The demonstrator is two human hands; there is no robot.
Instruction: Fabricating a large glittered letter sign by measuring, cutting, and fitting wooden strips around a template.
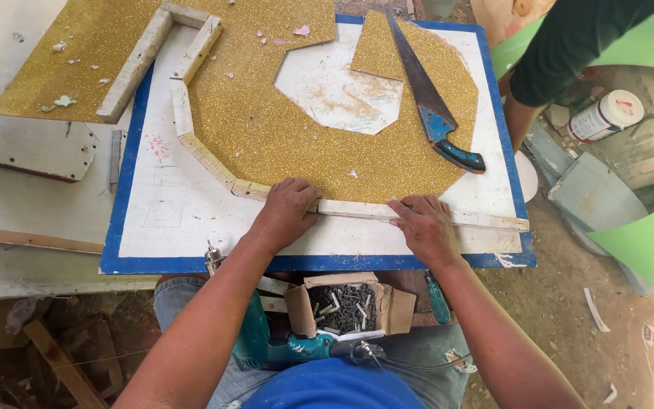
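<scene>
Left hand (288, 208) and right hand (421, 226), both flat with fingers spread and gripping nothing, press a pale wood strip (418, 216) against the near edge of the gold glitter sheet (297, 136), handsaw (433, 106) lying on that sheet's far right, box of screws (346, 307) below its near edge.
</scene>
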